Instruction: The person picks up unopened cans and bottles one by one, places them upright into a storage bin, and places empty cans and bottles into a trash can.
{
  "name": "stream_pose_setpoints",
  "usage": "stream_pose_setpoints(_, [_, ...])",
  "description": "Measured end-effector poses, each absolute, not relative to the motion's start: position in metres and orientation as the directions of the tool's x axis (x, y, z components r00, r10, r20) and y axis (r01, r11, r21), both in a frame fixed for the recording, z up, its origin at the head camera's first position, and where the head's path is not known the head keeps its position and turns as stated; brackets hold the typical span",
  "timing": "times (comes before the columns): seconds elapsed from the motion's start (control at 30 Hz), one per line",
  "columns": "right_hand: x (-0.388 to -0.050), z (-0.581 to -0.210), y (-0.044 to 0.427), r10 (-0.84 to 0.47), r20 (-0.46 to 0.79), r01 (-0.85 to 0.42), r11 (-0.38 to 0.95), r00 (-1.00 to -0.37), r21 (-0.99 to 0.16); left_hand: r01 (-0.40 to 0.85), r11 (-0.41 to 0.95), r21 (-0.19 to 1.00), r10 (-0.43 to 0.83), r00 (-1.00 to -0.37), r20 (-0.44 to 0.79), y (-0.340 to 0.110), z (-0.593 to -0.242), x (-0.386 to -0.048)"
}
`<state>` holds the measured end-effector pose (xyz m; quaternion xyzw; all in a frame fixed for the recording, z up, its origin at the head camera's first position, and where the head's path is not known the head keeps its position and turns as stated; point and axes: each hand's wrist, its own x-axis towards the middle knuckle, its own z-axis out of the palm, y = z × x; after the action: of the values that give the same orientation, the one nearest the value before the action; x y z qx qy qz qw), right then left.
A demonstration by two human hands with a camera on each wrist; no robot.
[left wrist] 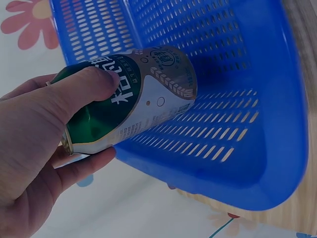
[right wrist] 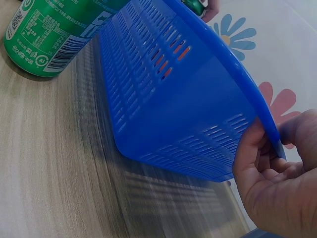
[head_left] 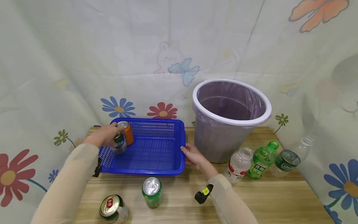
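Note:
My left hand (head_left: 107, 136) grips a green and silver beer can (left wrist: 133, 99) by its upper part, inside the left end of a blue plastic basket (head_left: 151, 171). Beside that can, an orange can (head_left: 128, 134) stands in the basket's back left corner. Whether the held can touches the basket floor, I cannot tell. My right hand (right wrist: 277, 173) pinches the basket's right rim between thumb and curled fingers. On the table in front of the basket stand a green soda can (head_left: 152, 193) and, nearer on the left, a dark green and pale can with a gold top (head_left: 113, 209).
A grey bin (head_left: 221, 137) with a white rim and a plastic liner stands right of the basket. To its front right are a clear bottle with a red label (head_left: 237, 166), a green bottle (head_left: 262, 161) and a clear bottle with a green label (head_left: 289, 158). A patterned curtain hangs behind.

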<state>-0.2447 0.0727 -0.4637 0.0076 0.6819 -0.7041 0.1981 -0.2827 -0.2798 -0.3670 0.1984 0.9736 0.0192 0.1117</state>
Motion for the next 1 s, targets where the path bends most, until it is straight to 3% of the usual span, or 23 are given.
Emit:
stream_pose_setpoints(0.5, [-0.246, -0.465, 0.073, -0.262, -0.284, 0.293, 0.007, -0.922, -0.956, 0.348, 0.928, 0.134, 0.369, -0.907, -0.205, -0.274, -0.384, -0.282])
stream_pose_setpoints(1.0, [-0.245, -0.463, 0.073, -0.274, -0.279, 0.287, 0.01, -0.92, -0.958, 0.329, 0.938, 0.111, 0.345, -0.921, -0.181, -0.273, -0.396, -0.282])
